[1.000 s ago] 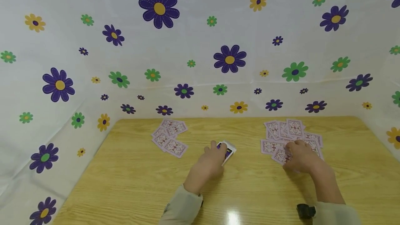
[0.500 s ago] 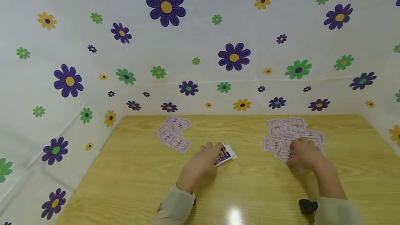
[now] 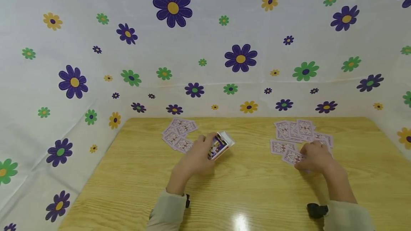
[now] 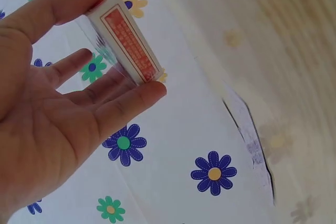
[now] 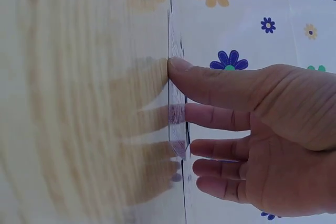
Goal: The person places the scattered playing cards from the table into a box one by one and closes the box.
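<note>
My left hand (image 3: 193, 159) grips a small playing-card box (image 3: 218, 146) with a purple front, held tilted over the table. Its white flap stands open at the far end. In the left wrist view, the thumb and fingers press the box (image 4: 128, 43) from opposite ends, with its red-and-white side showing. My right hand (image 3: 316, 158) lies low over a spread of face-down playing cards (image 3: 293, 156) with pink-and-red backs, its fingertips and thumb touching them. Seen from the right wrist, the fingers are fairly straight against the cards (image 5: 177, 111). Part of the spread is hidden under this hand.
A second, smaller spread of face-down cards (image 3: 179, 130) lies toward the back left of the wooden table (image 3: 244, 184). A white flower-print cloth (image 3: 205, 38) rises behind the table and along its sides. Black straps (image 3: 317, 210) sit at the sleeve cuffs.
My left hand has carried the card box up and to the left, tilting it. It now overlaps the left card spread's near edge. My right hand has stayed nearly still on its cards.
</note>
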{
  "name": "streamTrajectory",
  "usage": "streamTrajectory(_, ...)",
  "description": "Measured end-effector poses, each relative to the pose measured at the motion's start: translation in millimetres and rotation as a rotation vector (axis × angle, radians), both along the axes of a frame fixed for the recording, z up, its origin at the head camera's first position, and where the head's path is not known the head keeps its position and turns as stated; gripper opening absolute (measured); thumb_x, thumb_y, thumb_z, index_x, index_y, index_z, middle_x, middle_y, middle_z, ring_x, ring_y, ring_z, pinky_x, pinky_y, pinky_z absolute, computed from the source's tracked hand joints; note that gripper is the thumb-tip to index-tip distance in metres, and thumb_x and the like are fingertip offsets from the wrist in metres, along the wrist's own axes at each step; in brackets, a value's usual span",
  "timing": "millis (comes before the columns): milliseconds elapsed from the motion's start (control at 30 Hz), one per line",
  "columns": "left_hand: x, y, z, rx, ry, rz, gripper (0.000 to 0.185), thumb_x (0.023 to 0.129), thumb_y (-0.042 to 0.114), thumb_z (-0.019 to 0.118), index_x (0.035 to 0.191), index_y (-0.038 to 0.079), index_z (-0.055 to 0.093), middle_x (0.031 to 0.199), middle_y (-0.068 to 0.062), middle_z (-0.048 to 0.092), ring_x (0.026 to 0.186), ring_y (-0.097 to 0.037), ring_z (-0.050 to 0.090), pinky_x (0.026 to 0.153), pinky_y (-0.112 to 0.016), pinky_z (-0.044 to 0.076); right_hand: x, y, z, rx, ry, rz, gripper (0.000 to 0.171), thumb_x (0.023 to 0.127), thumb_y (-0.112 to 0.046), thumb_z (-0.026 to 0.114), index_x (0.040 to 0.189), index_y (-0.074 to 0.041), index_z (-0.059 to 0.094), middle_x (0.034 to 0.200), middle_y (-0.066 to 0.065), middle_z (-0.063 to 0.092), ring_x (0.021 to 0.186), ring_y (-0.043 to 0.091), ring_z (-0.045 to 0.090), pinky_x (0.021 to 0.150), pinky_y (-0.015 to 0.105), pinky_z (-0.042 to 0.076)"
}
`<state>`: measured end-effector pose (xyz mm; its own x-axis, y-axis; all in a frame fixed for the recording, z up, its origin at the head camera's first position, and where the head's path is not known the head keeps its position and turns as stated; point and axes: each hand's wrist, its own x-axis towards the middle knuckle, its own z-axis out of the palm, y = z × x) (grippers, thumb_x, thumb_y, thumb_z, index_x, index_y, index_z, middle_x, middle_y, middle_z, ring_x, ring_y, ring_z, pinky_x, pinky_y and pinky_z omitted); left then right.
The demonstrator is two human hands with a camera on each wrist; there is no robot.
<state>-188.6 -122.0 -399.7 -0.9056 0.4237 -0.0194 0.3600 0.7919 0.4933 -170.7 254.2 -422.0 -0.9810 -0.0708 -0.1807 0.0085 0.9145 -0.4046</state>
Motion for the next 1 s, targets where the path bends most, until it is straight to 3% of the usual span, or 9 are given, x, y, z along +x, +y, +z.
streamTrajectory(133,-1.7,-2.5,3.1,0.028,0.012,-0.002,0.090,0.078,0.004,0.076,0.154,0.011,0.028,0.124,-0.021,0.050,0.094,-0.024,0.052,0.080,-0.037,0.053,-0.1,-1.5,-0.7,-0.009,0.029,-0.021,0.058,0.073,-0.027,0.085,0.107,0.010,0.057,0.110,0.032,0.049,0.103,0.051,0.040,0.088,0.062,0.040)
streamTrajectory(333,-0.6,-2.6,-2.4,0.064,-0.008,0.004,0.096,0.077,0.010,0.079,0.156,0.011,0.024,0.122,-0.019,0.049,0.096,-0.022,0.051,0.081,-0.036,0.053,3.5,-3.7,-3.2,-0.027,0.035,-0.040,0.053,0.074,-0.020,0.084,0.107,0.006,0.051,0.107,0.030,0.047,0.097,0.047,0.041,0.082,0.057,0.042)
streamTrajectory(433,0.7,-2.8,-4.7,0.075,-0.008,0.018,0.099,0.076,0.012,0.080,0.156,0.008,0.022,0.123,-0.018,0.049,0.095,-0.021,0.051,0.081,-0.035,0.052,5.5,-3.8,-2.2,-0.062,0.038,0.021,0.042,0.079,-0.010,0.078,0.104,0.005,0.049,0.095,0.022,0.053,0.086,0.036,0.049,0.072,0.046,0.046)
streamTrajectory(533,0.2,-2.7,-2.4,0.101,0.009,0.030,0.099,0.075,0.014,0.080,0.156,0.006,0.023,0.122,-0.016,0.048,0.095,-0.021,0.050,0.080,-0.034,0.051,6.2,-5.0,1.8,-0.119,0.040,0.090,0.030,0.083,0.002,0.069,0.102,0.002,0.045,0.086,0.014,0.055,0.074,0.025,0.050,0.062,0.036,0.042)
streamTrajectory(667,-2.3,-3.7,4.3,0.125,0.036,0.042,0.097,0.074,0.015,0.080,0.154,0.006,0.027,0.122,-0.016,0.048,0.096,-0.021,0.051,0.081,-0.035,0.052,4.9,-9.8,8.3,-0.199,0.054,0.155,0.024,0.087,0.008,0.059,0.104,-0.001,0.045,0.090,0.013,0.060,0.074,0.022,0.052,0.060,0.033,0.041)
streamTrajectory(867,-2.8,-3.7,9.1,0.125,0.040,0.050,0.096,0.074,0.015,0.078,0.155,0.008,0.026,0.122,-0.014,0.046,0.096,-0.020,0.049,0.079,-0.032,0.051,6.5,-19.3,22.6,-0.277,0.212,0.198,0.019,0.094,0.000,0.060,0.112,-0.002,0.055,0.107,0.020,0.065,0.091,0.033,0.063,0.071,0.043,0.053)
streamTrajectory(1000,0.0,-0.5,9.2,0.143,0.037,0.046,0.096,0.074,0.015,0.078,0.155,0.008,0.026,0.124,-0.014,0.044,0.100,-0.020,0.048,0.081,-0.032,0.051,10.5,-26.0,35.4,-0.314,0.300,0.164,0.027,0.097,-0.006,0.060,0.124,-0.002,0.055,0.098,0.013,0.062,0.078,0.022,0.056,0.063,0.031,0.048)
